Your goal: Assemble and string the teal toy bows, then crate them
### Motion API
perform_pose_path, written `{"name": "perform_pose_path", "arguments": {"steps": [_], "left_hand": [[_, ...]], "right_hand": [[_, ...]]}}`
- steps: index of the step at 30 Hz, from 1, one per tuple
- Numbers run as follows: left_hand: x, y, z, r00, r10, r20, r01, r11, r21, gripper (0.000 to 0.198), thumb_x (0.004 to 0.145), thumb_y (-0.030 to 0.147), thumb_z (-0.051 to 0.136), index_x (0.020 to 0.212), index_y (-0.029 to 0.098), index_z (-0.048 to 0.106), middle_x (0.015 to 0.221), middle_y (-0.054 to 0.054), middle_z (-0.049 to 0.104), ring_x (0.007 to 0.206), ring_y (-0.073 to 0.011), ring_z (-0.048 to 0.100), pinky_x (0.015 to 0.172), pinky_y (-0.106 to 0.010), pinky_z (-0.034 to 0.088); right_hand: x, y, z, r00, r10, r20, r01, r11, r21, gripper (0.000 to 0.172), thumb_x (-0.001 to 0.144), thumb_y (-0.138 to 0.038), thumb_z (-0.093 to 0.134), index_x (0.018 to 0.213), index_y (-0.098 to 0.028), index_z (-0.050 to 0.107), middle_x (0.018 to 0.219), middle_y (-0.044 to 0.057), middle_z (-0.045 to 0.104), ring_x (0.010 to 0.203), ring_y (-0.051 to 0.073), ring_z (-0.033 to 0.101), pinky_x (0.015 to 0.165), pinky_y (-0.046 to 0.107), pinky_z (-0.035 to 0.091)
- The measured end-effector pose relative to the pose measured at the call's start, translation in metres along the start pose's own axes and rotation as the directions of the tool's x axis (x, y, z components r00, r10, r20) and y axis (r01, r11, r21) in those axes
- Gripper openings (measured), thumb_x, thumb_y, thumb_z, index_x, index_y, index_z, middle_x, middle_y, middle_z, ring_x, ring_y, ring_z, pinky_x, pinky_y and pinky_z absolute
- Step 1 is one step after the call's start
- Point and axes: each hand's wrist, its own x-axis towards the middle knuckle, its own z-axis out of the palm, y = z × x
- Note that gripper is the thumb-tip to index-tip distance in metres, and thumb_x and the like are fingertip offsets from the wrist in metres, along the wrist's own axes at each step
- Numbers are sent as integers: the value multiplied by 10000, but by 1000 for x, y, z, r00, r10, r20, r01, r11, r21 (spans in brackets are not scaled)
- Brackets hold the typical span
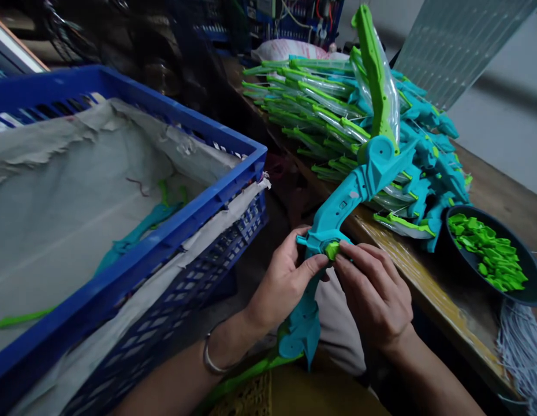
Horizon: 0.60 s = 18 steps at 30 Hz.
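Left hand (281, 283) wraps the teal bow (338, 208) at its grip, above my lap; right hand (375, 294) fingertips pinch the green clip (332, 249) against it; risk, I judge: shallow pinch, clip may skew or drop floorward.

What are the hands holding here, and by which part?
The left hand grips the teal toy bow at its middle handle; the right hand pinches a small green piece on that handle.

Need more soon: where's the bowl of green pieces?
Head view: the bowl sits far right on the table, beside the pile of toy bows, right of the right hand.
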Motion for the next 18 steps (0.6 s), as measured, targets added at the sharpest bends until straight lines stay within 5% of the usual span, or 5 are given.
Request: {"name": "perform_pose_path", "arguments": {"steps": [18], "left_hand": [[4, -3, 4, 999, 50, 3, -50, 989, 138, 420, 873, 417, 807, 1118, 186, 556, 814, 28, 656, 643, -113, 593, 636, -249, 534]], "right_hand": [[8, 14, -3, 988, -134, 72, 133, 991, 16, 203, 972, -6, 573, 1139, 17, 685, 1173, 263, 720, 1088, 345, 653, 815, 502, 642]]}}
